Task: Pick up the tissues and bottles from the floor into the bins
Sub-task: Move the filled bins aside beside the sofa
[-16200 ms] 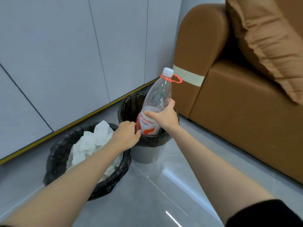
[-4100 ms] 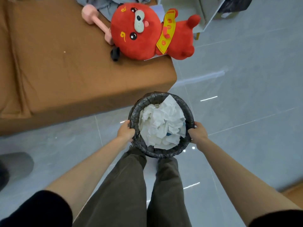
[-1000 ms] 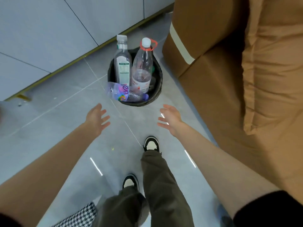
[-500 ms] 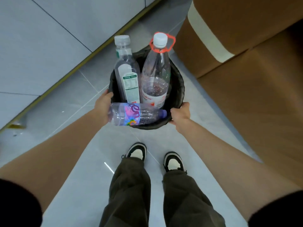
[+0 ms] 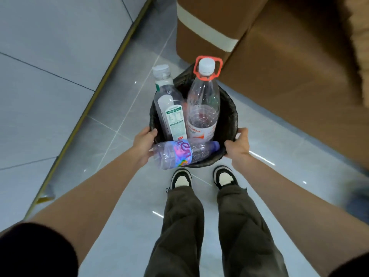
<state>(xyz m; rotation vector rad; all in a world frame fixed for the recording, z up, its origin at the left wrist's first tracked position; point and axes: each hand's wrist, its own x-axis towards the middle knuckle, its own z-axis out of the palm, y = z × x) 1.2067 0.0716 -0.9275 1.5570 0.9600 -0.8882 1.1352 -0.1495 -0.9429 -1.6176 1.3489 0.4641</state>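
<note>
Head: purple bottle (image 5: 182, 153) crosswise, cap (image 5: 214, 145) rightward

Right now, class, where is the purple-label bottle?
Head view, centre: the purple-label bottle lies on its side across the near rim of the bin, between the left hand and right hand.

Outfit's pretty plain tbh. Sleeves are black, either short or pushed up, can't tell which. The left sleeve (image 5: 36, 250) fills the bottom left corner of the frame and the right sleeve (image 5: 351, 266) just peeks in at the bottom right. From there the forearms (image 5: 89, 196) are bare all the way to the left hand (image 5: 143, 145) and right hand (image 5: 237, 146). Baggy trousers (image 5: 179, 226) in a dark olive-grey, lower middle of the frame, with lots of soft folds and a bit of bunching at the ankles. Low sneakers with black panels over cream toes: left shoe (image 5: 181, 177), right shoe (image 5: 224, 176).
</note>
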